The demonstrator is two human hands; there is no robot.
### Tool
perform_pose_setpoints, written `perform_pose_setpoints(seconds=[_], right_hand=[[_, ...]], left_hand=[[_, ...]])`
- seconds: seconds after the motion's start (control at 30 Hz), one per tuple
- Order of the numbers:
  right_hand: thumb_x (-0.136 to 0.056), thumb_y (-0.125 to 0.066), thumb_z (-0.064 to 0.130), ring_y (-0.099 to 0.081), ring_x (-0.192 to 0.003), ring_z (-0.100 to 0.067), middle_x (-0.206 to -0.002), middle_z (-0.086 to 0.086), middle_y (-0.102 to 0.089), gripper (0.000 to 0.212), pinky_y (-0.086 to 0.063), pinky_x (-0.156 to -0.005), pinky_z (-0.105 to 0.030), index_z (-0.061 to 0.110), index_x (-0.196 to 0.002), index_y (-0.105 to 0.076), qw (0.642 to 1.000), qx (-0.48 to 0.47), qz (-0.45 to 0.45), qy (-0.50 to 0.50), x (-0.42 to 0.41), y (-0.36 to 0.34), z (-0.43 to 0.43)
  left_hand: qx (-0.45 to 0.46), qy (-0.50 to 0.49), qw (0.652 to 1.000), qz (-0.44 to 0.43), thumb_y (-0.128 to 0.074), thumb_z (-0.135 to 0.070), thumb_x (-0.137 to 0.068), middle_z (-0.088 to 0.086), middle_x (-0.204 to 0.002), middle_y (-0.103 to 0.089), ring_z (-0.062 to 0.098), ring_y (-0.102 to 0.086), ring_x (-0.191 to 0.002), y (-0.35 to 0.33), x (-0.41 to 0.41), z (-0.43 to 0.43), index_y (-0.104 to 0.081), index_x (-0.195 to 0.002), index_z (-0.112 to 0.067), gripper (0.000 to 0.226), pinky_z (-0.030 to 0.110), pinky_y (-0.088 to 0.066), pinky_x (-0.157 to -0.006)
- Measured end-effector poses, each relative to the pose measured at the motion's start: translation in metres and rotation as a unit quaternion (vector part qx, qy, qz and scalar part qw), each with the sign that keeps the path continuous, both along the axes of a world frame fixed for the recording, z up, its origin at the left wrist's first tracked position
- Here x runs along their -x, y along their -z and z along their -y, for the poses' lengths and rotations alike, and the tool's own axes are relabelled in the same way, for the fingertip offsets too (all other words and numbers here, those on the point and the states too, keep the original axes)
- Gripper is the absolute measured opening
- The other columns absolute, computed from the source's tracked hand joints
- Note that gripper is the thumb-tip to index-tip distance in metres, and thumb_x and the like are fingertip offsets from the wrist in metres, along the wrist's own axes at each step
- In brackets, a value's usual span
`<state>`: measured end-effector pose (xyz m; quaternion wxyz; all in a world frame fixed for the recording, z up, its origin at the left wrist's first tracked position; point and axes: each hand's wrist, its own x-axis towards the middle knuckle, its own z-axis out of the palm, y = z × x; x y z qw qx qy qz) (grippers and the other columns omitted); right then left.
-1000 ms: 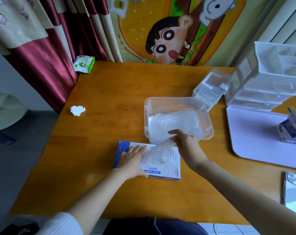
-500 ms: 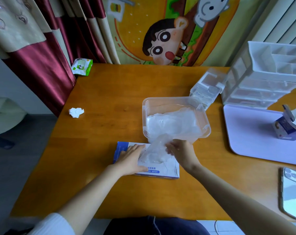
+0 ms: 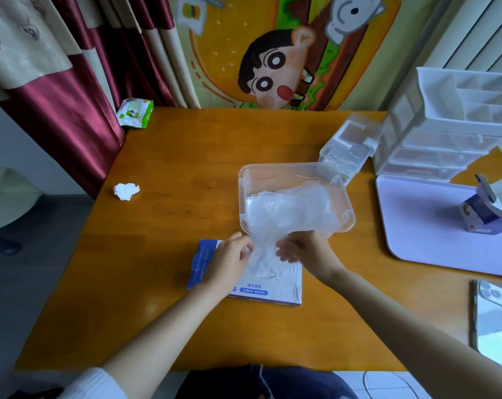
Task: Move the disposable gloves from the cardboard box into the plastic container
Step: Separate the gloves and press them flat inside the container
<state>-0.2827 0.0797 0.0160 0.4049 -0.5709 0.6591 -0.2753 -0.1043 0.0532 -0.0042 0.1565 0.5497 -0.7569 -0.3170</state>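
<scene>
A flat blue-and-white cardboard glove box (image 3: pixel 261 292) lies on the wooden table near me. Just beyond it stands a clear plastic container (image 3: pixel 342 226) with a heap of thin translucent disposable gloves (image 3: pixel 290 208) inside, some hanging over its near rim. A bunch of gloves (image 3: pixel 262 257) hangs above the box, held between both hands. My left hand (image 3: pixel 229 260) pinches its left side, and my right hand (image 3: pixel 304 251) grips its right side with curled fingers.
A crumpled white tissue (image 3: pixel 126 191) and a green wipes pack (image 3: pixel 134 112) lie at the left. White drawer organisers (image 3: pixel 445 133), a clear lid (image 3: pixel 350 145), a lilac board (image 3: pixel 434 226) with a small carton (image 3: pixel 486 217), and a phone (image 3: pixel 494 323) occupy the right.
My left hand lifted off the box top and took hold of the gloves. My right hand moved back from the container rim toward the box, still holding the bunch.
</scene>
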Motion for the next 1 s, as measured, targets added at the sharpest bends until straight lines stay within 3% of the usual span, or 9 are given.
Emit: perform_pose_setpoints(seconds=[0.1, 0.17, 0.23, 0.3, 0.47, 0.57, 0.7, 0.87, 1.0], right_hand=[[-0.093, -0.055, 0.006, -0.068, -0.067, -0.018, -0.074, -0.009, -0.070, 0.018, -0.057, -0.066, -0.026, -0.004, -0.086, -0.069, 1.000, 0.001, -0.009, 0.015, 0.007, -0.003, 0.001], [-0.093, -0.055, 0.006, -0.068, -0.068, -0.016, -0.073, -0.007, -0.069, 0.018, -0.057, -0.066, -0.026, -0.003, -0.087, -0.069, 1.000, -0.005, -0.019, 0.022, 0.010, -0.002, 0.000], [-0.094, -0.054, 0.008, -0.067, -0.067, -0.014, -0.073, -0.003, -0.069, 0.020, -0.056, -0.067, -0.026, 0.000, -0.087, -0.070, 0.999, 0.005, -0.046, 0.021, 0.012, -0.003, 0.000], [-0.094, -0.052, 0.008, -0.066, -0.066, -0.012, -0.071, 0.000, -0.068, 0.022, -0.055, -0.067, -0.026, 0.004, -0.082, -0.070, 0.997, 0.023, -0.077, 0.020, 0.015, -0.008, 0.001], [-0.089, -0.043, 0.000, -0.061, -0.064, -0.027, -0.065, -0.003, -0.065, 0.032, -0.048, -0.062, -0.034, 0.003, -0.067, -0.064, 0.985, 0.079, -0.149, 0.042, 0.024, -0.028, 0.009], [-0.091, -0.041, 0.001, -0.061, -0.068, -0.023, -0.069, -0.002, -0.065, 0.032, -0.045, -0.065, -0.028, 0.003, -0.071, -0.066, 0.980, 0.099, -0.156, 0.070, 0.030, -0.039, 0.016], [-0.094, -0.041, 0.004, -0.062, -0.067, -0.018, -0.070, 0.001, -0.066, 0.031, -0.050, -0.067, -0.033, 0.007, -0.077, -0.067, 0.975, 0.125, -0.161, 0.087, 0.033, -0.050, 0.019], [-0.097, -0.047, 0.011, -0.062, -0.070, -0.010, -0.072, 0.006, -0.066, 0.024, -0.050, -0.069, -0.024, 0.010, -0.086, -0.068, 0.977, 0.140, -0.153, 0.055, 0.022, -0.054, 0.014], [-0.097, -0.049, 0.017, -0.062, -0.067, -0.001, -0.070, 0.010, -0.065, 0.021, -0.045, -0.065, -0.008, 0.014, -0.088, -0.068, 0.981, 0.140, -0.135, 0.010, 0.012, -0.056, 0.012]], left_hand=[[0.014, 0.111, 0.983, 0.143, -0.054, -0.010, -0.096, -0.002, -0.125, -0.051, 0.014, -0.052, -0.107, 0.011, -0.013, -0.002, -0.058, -0.128, -0.020, 0.034, 0.020, -0.047, -0.087], [0.017, 0.195, 0.952, 0.236, -0.058, -0.013, -0.093, -0.001, -0.138, -0.042, 0.021, -0.041, -0.125, 0.019, -0.016, -0.004, -0.042, -0.143, -0.026, 0.055, 0.032, -0.037, -0.104], [0.049, 0.249, 0.919, 0.303, -0.049, -0.020, -0.098, 0.001, -0.143, -0.038, 0.022, -0.036, -0.129, 0.021, -0.017, -0.006, -0.036, -0.146, -0.027, 0.050, 0.036, -0.028, -0.108], [0.073, 0.249, 0.907, 0.331, -0.033, -0.027, -0.102, 0.003, -0.144, -0.039, 0.021, -0.036, -0.129, 0.020, -0.019, -0.007, -0.046, -0.139, -0.025, 0.039, 0.038, -0.027, -0.108], [0.058, 0.236, 0.898, 0.367, -0.028, -0.033, -0.103, 0.007, -0.143, -0.038, 0.022, -0.035, -0.131, 0.017, -0.016, -0.002, -0.055, -0.127, -0.021, 0.039, 0.040, -0.025, -0.110], [0.055, 0.234, 0.898, 0.370, -0.028, -0.034, -0.103, 0.007, -0.140, -0.041, 0.022, -0.036, -0.130, 0.015, -0.014, 0.000, -0.055, -0.127, -0.021, 0.038, 0.041, -0.026, -0.110], [0.057, 0.243, 0.890, 0.381, -0.029, -0.035, -0.103, 0.008, -0.140, -0.042, 0.023, -0.036, -0.131, 0.013, -0.010, 0.001, -0.056, -0.126, -0.020, 0.038, 0.042, -0.027, -0.110], [0.048, 0.241, 0.895, 0.372, -0.030, -0.034, -0.102, 0.009, -0.139, -0.042, 0.024, -0.035, -0.131, 0.013, -0.009, 0.003, -0.058, -0.121, -0.019, 0.037, 0.041, -0.028, -0.107], [0.089, 0.212, 0.934, 0.273, -0.046, -0.023, -0.097, 0.000, -0.128, -0.047, 0.016, -0.045, -0.117, 0.011, -0.004, -0.002, -0.053, -0.116, -0.020, 0.020, 0.029, -0.034, -0.098]])
